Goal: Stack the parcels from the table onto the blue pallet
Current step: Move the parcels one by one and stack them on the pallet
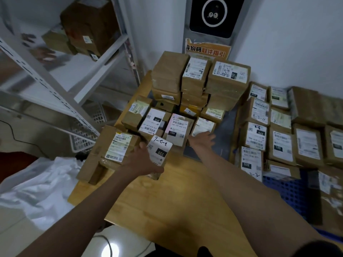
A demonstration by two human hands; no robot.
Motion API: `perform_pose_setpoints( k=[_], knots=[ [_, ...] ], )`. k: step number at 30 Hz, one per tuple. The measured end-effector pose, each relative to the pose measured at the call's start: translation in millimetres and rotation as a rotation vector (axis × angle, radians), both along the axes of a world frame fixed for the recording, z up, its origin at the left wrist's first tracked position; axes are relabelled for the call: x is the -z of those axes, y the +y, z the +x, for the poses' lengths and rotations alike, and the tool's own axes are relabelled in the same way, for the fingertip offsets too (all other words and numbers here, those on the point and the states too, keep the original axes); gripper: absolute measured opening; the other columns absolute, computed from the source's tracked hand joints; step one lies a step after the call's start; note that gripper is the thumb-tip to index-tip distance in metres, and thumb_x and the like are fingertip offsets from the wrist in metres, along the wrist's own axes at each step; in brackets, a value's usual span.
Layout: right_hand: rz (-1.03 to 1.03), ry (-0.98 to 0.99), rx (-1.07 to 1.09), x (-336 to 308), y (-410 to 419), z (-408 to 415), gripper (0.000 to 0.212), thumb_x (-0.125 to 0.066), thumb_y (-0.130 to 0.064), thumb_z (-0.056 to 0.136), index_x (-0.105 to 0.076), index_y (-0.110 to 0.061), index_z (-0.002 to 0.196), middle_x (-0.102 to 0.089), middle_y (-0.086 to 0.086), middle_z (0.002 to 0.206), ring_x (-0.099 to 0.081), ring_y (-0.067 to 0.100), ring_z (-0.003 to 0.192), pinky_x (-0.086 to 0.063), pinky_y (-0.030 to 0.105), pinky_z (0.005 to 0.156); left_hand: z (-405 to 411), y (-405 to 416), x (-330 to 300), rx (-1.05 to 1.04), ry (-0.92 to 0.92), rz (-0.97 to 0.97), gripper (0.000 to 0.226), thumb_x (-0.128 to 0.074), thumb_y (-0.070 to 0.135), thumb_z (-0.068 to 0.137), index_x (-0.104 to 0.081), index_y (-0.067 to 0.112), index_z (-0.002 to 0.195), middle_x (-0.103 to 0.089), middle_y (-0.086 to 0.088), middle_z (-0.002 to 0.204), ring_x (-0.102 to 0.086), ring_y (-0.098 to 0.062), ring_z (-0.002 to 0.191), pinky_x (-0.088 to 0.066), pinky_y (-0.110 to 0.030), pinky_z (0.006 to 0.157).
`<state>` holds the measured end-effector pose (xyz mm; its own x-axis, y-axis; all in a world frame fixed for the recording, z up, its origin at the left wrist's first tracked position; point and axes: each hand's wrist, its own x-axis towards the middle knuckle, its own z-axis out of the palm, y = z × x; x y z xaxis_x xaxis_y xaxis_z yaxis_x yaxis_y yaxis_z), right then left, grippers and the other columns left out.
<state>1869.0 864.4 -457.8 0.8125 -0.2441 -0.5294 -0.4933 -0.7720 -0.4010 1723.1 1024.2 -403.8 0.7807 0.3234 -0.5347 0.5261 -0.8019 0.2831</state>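
Left hand: your left hand (143,160) lay on the near box marked "220" (160,152), thumb round its near right edge, fingers along its left side, gripping it.
Right hand: your right hand (203,140) reached fwd w/ fingers spread and straight, tips touching the near edge of a labelled box (203,126) in the front row; not curled round anything.
220 box: sat on the wooden table (167,201), tilted, just beside a bigger flat carton (113,149) on its left.
Table parcels: a tall stack (198,78) stood at the far end, approx. three layers; lower boxes marked "010" (153,122) and "15H" (178,128) sat in front of it, touching each other.
Pallet: the blue pallet (289,191) was to the right of the table, its grid edge showing under the load.
Pallet parcels: rows of labelled boxes (284,138) lay packed side by side on it, incl. ones marked "032" and "070".
Shelf: a white metal rack (55,86) stood at left w/ brown boxes (87,25) on an upper level; blurred.
Floor, left: white plastic bags (37,186) lay below the table's left edge, near a white basket (87,134).
Wall: an orange sign (207,51) hung behind the stack, text too blurred to read fully.
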Motion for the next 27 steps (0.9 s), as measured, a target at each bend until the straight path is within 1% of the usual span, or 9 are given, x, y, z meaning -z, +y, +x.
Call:
perform_pose_setpoints(
  k=[3,6,9,11,15,17,19,22,27],
  knots=[
    [-0.122,-0.053,-0.053,18.5,6.6,2.2,0.083,-0.063,-0.049,0.087,-0.024,-0.007,0.148,-0.022,0.012,0.148,-0.03,0.033,0.132,-0.041,0.045,0.099,-1.9,9.3,5.6,-0.011,0.0,0.001,0.117,-0.084,0.059,0.057,-0.02,0.008,0.141,-0.041,-0.011,0.134,-0.047,-0.033,0.122,-0.046,-0.046,0.096],
    [-0.306,-0.12,-0.178,29.7,5.4,-0.9,0.077,-0.055,-0.051,0.09,-0.031,-0.005,0.146,-0.025,0.015,0.149,-0.032,0.032,0.131,-0.038,0.043,0.103,-6.2,14.6,8.8,-0.026,0.01,-0.007,0.116,-0.084,0.06,0.054,-0.022,0.009,0.138,-0.044,-0.009,0.13,-0.05,-0.032,0.119,-0.048,-0.044,0.094],
    [-0.405,-0.184,-0.235,36.8,-0.8,-0.6,0.068,-0.052,-0.05,0.093,-0.037,-0.004,0.141,-0.033,0.017,0.143,-0.036,0.031,0.127,-0.037,0.04,0.102,-8.3,15.6,8.6,-0.025,0.004,-0.004,0.113,-0.085,0.06,0.055,-0.025,0.008,0.136,-0.046,-0.009,0.127,-0.051,-0.031,0.118,-0.048,-0.042,0.091],
    [-0.437,-0.201,-0.269,40.6,-6.2,2.1,0.07,-0.055,-0.051,0.092,-0.035,-0.004,0.14,-0.031,0.019,0.145,-0.035,0.033,0.13,-0.036,0.041,0.104,-9.3,16.6,8.3,-0.03,-0.007,-0.006,0.113,-0.085,0.06,0.054,-0.026,0.009,0.136,-0.047,-0.009,0.126,-0.052,-0.03,0.117,-0.049,-0.042,0.091],
    [-0.346,-0.143,-0.291,48.9,-15.3,7.1,0.085,-0.066,-0.044,0.089,-0.018,-0.003,0.147,-0.009,0.028,0.157,-0.025,0.041,0.141,-0.034,0.047,0.11,-10.8,20.2,8.6,-0.013,0.003,0.011,0.122,-0.085,0.063,0.052,-0.023,0.008,0.141,-0.047,-0.009,0.128,-0.051,-0.03,0.118,-0.049,-0.043,0.093],
    [-0.283,-0.121,-0.276,51.8,-18.1,5.6,0.095,-0.069,-0.049,0.085,-0.014,-0.004,0.148,-0.004,0.028,0.158,-0.025,0.043,0.14,-0.036,0.048,0.108,-11.0,20.3,7.9,0.0,0.003,0.019,0.122,-0.085,0.062,0.052,-0.023,0.008,0.141,-0.046,-0.009,0.128,-0.051,-0.03,0.119,-0.049,-0.042,0.094],
    [-0.242,-0.121,-0.259,53.7,-20.2,3.1,0.099,-0.065,-0.06,0.083,-0.013,-0.007,0.148,-0.002,0.027,0.158,-0.023,0.044,0.141,-0.036,0.05,0.108,-11.9,19.8,7.2,0.01,0.006,0.024,0.12,-0.085,0.061,0.053,-0.022,0.008,0.141,-0.045,-0.009,0.128,-0.05,-0.03,0.119,-0.048,-0.042,0.094],
    [-0.228,-0.153,-0.219,57.2,-21.7,1.2,0.094,-0.057,-0.063,0.086,-0.014,-0.008,0.148,-0.009,0.026,0.157,-0.026,0.042,0.139,-0.037,0.051,0.106,-17.3,19.7,8.8,0.019,0.022,0.024,0.123,-0.083,0.063,0.052,-0.018,0.011,0.142,-0.045,-0.009,0.126,-0.05,-0.031,0.118,-0.049,-0.045,0.094],
    [-0.18,-0.166,-0.147,53.4,-22.7,2.5,0.091,-0.071,-0.05,0.081,-0.02,-0.009,0.143,-0.027,0.017,0.143,-0.036,0.035,0.128,-0.047,0.044,0.092,-26.0,17.0,10.7,0.009,0.006,0.022,0.124,-0.084,0.062,0.051,-0.018,0.01,0.143,-0.044,-0.009,0.124,-0.051,-0.031,0.116,-0.05,-0.046,0.093]
  ],
)
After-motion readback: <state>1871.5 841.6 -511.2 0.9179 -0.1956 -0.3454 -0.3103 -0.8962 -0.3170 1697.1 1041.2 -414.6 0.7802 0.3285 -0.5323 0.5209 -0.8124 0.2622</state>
